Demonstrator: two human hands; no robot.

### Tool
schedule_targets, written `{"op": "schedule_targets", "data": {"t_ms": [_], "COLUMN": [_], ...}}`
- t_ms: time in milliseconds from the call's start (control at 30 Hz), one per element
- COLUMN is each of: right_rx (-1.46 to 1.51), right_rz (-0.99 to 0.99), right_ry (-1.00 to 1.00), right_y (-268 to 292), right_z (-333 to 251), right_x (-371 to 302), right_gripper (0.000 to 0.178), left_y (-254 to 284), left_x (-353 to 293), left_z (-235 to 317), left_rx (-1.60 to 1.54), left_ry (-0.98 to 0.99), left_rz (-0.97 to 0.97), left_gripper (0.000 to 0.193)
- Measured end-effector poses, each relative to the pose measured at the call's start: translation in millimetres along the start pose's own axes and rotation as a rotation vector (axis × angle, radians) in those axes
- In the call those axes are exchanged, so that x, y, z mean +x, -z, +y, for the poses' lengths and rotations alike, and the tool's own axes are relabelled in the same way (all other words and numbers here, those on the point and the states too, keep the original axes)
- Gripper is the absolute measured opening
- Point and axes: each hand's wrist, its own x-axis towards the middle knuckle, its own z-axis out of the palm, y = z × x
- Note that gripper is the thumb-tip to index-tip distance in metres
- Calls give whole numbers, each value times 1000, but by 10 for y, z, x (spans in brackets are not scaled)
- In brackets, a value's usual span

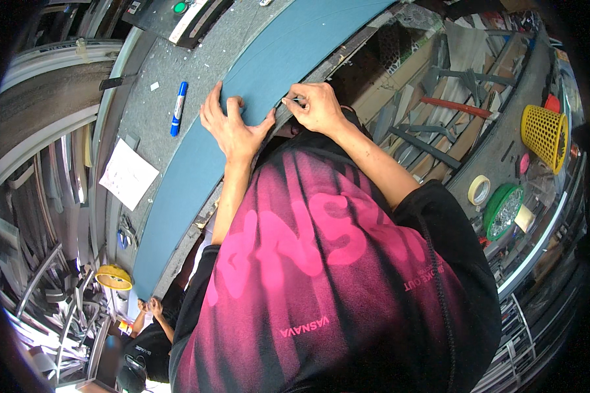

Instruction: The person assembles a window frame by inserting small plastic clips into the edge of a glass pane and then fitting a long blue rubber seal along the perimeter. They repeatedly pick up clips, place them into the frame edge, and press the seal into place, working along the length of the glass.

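Observation:
A long blue-grey flat strip (183, 180) runs across the grey workbench from the far right to the near left. My left hand (233, 128) rests on it with fingers spread, thumb stretched toward the strip's near edge, holding nothing. At that same edge, a little to the right, my right hand (316, 108) has thumb and fingertips pressed together. Something thin and pale seems to show between them, too small to name. A blue-and-white marker (179, 108) lies on the bench left of my left hand.
White paper sheet (129, 173) lies on the bench. At right are a yellow basket (544, 139), a tape roll (479, 190), a green dish of small metal pieces (503, 211) and a bin of offcuts (449, 98). Another person's hands (149, 306) hold the strip's far-left end.

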Motion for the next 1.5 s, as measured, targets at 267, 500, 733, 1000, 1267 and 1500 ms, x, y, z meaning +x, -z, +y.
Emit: {"op": "schedule_targets", "data": {"t_ms": [267, 500, 733, 1000, 1267, 1500], "right_rx": [43, -89, -337, -506, -489, -220], "right_rz": [45, -156, -379, -428, -121, 357], "right_ry": [-96, -38, -5, 60, -36, 78], "right_y": [-41, 183, 1244, 2754, 4602, 6172], "right_z": [-41, -63, 115, 608, 1100, 919], "right_x": [-5, 97, 227, 664, 1391, 1740], "right_gripper": [18, 22, 35, 41, 40, 28], "left_y": [3, 16, 123, 71, -761, -1573], "left_x": [9, 29, 40, 198, 1381, 2325], "left_z": [9, 14, 74, 430, 1756, 2523], "left_rx": [7, -26, -87, -152, -298, -66], "left_ry": [-4, 20, 94, 189, -4, -189], "left_rz": [-2, -10, -115, 14, 7, -239], "left_gripper": [66, 71, 97, 67, 32, 42]}}
